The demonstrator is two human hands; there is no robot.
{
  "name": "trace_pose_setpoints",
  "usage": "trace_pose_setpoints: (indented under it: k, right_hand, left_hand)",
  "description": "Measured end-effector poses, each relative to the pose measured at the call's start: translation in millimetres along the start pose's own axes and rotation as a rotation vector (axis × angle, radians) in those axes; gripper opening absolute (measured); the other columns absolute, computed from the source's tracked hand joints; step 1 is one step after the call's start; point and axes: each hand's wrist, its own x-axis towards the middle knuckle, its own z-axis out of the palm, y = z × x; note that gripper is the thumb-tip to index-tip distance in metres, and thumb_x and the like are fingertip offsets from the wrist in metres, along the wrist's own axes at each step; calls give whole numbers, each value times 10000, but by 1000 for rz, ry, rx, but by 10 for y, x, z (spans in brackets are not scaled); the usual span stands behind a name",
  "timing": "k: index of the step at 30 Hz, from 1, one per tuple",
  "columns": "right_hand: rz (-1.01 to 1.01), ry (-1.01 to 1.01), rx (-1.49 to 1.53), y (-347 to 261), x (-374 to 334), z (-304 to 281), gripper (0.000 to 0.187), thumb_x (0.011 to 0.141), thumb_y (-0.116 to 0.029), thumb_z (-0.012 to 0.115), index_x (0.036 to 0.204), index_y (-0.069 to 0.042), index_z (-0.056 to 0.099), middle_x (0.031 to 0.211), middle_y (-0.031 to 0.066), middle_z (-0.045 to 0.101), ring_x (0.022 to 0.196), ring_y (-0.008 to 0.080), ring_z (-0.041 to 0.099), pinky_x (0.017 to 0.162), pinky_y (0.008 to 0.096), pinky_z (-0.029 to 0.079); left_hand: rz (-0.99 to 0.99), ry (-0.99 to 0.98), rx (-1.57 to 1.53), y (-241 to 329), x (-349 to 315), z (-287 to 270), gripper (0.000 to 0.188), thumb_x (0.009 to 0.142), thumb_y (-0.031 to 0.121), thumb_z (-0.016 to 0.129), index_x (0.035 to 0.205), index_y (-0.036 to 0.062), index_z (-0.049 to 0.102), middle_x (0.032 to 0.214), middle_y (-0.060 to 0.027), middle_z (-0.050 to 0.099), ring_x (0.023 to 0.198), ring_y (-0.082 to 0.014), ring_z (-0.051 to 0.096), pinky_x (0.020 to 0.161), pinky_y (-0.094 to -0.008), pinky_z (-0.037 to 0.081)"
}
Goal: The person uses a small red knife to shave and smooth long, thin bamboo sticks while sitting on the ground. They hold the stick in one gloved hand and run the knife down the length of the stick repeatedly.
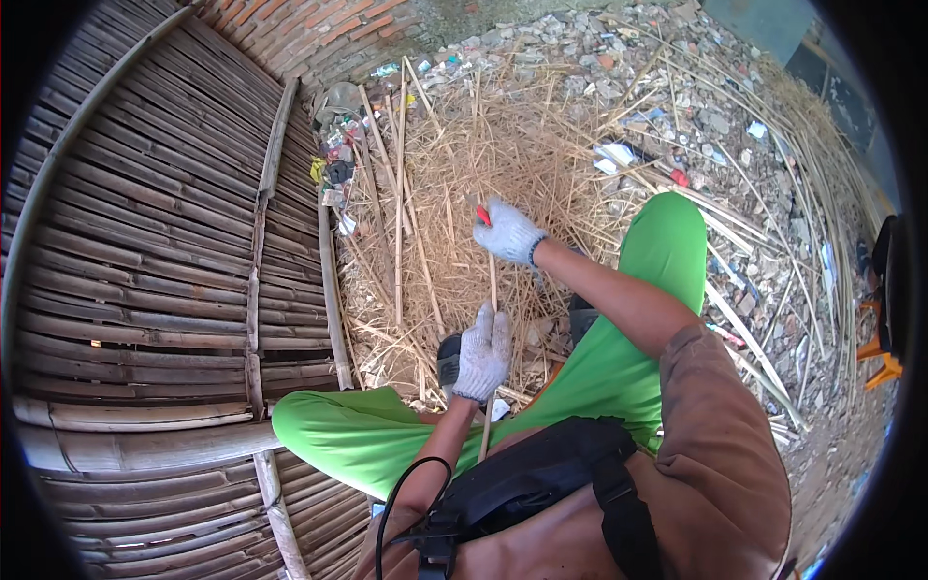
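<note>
My left hand (482, 356), in a white knit glove, is closed round a thin, pale bamboo strip (493, 280). The strip runs from my lap up between my knees to beneath my right hand. Farther forward, my right hand (508, 233), gloved likewise, grips a tool with a red handle (483, 216). A short thin part juts out past the handle, too small to tell whether it is a blade. Both hands are over a heap of straw-coloured shavings (522, 145). My right fingers are partly hidden by the back of the glove.
A slatted bamboo platform (174, 261) fills the left side. Several bamboo sticks (399, 203) lie left of the shavings. Rubble (715, 121) and long strips (802, 193) cover the ground at right. A brick wall (309, 34) stands at the back, an orange chair (878, 358) far right.
</note>
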Motion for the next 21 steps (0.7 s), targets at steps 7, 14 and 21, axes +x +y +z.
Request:
trace_pose_setpoints:
  k: [7,14,21]
  right_hand:
    - [-40,-37,-79,-123,-40,-81,436,922,-349,681,1062,61,634,973,346,719,945,498,731,841,551,571]
    - [122,-31,-152,-109,-131,-133,432,923,-331,674,1101,62,696,1040,352,749,1026,483,762,903,543,606]
    - [247,193,-109,215,226,-499,467,980,-368,653,1158,59,719,1101,361,760,1061,481,770,906,546,613]
  left_hand:
    - [9,-4,-113,-327,-31,104,378,1156,339,579,1298,-4,650,671,-23,567,605,-104,541,544,-333,429]
    - [-91,-136,-218,-221,-113,-12,558,1153,380,580,1504,-53,554,691,-121,571,597,-203,594,560,-402,465]
    - [-240,-288,-390,1,-691,-241,540,1158,410,567,1527,15,583,764,-45,610,623,-142,564,566,-343,447]
